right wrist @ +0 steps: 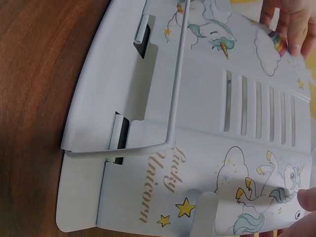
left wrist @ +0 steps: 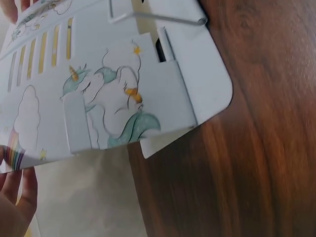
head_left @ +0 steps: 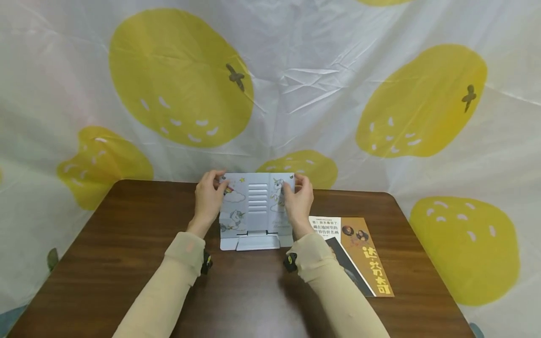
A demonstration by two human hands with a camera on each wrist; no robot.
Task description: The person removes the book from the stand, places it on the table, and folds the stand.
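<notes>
A white metal book stand (head_left: 257, 206) printed with unicorns, stars and clouds stands tilted upright on the table. Slots run down the middle of its back plate, and a wire bar crosses its lower ledge. My left hand (head_left: 209, 199) pinches the upper left edge, thumb on the front and fingers behind. At the opposite upper edge my right hand (head_left: 299, 202) grips the plate the same way. The left wrist view shows left-hand fingers (left wrist: 19, 202) at the stand's edge. In the right wrist view the right thumb (right wrist: 307, 198) lies on the printed face.
A book (head_left: 372, 258) with a brown, white and black cover lies right of the stand, partly under my right forearm. The dark wooden table (head_left: 127, 244) ends at a white curtain (head_left: 304, 94) with yellow fruit prints.
</notes>
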